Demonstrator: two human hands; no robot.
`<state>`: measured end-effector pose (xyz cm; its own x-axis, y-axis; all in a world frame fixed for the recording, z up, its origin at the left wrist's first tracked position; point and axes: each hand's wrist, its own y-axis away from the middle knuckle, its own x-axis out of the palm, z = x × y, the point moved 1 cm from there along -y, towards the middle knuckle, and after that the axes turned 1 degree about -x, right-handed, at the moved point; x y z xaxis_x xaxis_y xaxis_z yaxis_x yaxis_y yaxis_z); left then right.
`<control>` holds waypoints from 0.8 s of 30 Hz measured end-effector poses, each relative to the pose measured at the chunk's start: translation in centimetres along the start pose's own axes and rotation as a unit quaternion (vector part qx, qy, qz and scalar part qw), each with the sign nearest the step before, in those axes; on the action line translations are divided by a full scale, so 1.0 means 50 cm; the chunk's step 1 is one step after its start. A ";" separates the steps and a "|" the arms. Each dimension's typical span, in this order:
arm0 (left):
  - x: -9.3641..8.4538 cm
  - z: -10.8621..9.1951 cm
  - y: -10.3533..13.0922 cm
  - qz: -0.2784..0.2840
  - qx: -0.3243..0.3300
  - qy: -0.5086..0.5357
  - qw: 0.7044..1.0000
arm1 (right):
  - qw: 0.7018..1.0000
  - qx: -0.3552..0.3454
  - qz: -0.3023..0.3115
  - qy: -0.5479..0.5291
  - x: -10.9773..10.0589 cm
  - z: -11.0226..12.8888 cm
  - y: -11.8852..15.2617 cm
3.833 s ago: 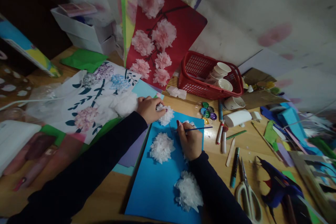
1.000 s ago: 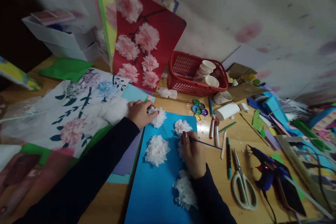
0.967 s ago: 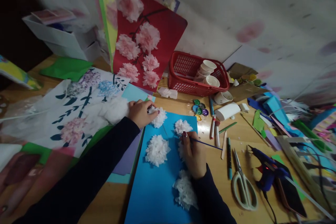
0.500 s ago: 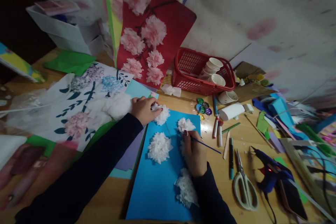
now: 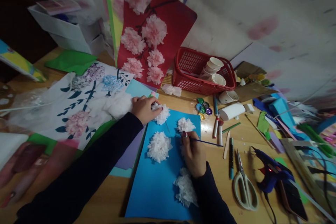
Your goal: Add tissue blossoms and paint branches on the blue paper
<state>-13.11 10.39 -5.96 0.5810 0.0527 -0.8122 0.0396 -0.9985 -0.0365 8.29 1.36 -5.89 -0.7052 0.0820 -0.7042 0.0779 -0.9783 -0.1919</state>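
A blue sheet lies on the wooden table with several ruffled white paper flowers on it. My left hand is at the sheet's top left corner, its fingers curled and pressed against the edge of a white paper flower. My right hand pinches a thin dark blue paintbrush, whose handle points right. The brush tip is by the sheet, just under the upper right flower. Another flower sits left of this hand, and one more is partly behind the right sleeve.
Paint pots and markers lie right of the sheet. Farther right are scissors and a glue gun with a red light on. Behind stand a red basket with paper cups and a red flower picture. Cotton lies left.
My right hand has shifted the paintbrush slightly, and its handle now lies flatter, reaching a little farther right. My left hand stays on the upper left flower.
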 end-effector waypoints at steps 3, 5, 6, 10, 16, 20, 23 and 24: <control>0.000 0.000 0.000 0.000 0.000 -0.001 1.000 | 1.000 -0.001 -0.001 -0.020 -0.002 0.002 0.001; 0.000 0.000 0.001 0.001 0.000 -0.002 1.000 | 0.999 -0.001 -0.022 -0.026 -0.003 0.002 0.000; 0.000 0.000 0.001 0.001 0.001 -0.003 1.000 | 0.999 -0.003 -0.036 -0.022 -0.003 0.001 -0.001; 0.002 0.003 0.001 0.001 0.002 -0.003 1.000 | 0.998 -0.007 -0.059 0.015 -0.001 -0.008 -0.003; 0.002 0.003 0.000 -0.001 0.002 -0.005 1.000 | 0.997 -0.037 -0.052 0.051 0.003 -0.013 -0.004; 0.002 0.002 0.000 -0.001 0.002 -0.005 1.000 | 0.997 -0.038 -0.046 0.040 0.003 -0.008 -0.003; 0.001 0.003 0.000 -0.001 0.002 -0.005 1.000 | 0.999 -0.022 -0.026 0.012 0.002 -0.005 -0.002; 0.001 0.003 0.000 -0.001 0.002 -0.005 1.000 | 1.000 -0.019 -0.019 0.006 0.001 -0.004 -0.001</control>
<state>-13.18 10.40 -6.08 0.5735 0.0541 -0.8174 0.0366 -0.9985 -0.0404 8.40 1.47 -6.05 -0.6999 0.1220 -0.7038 0.0783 -0.9663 -0.2454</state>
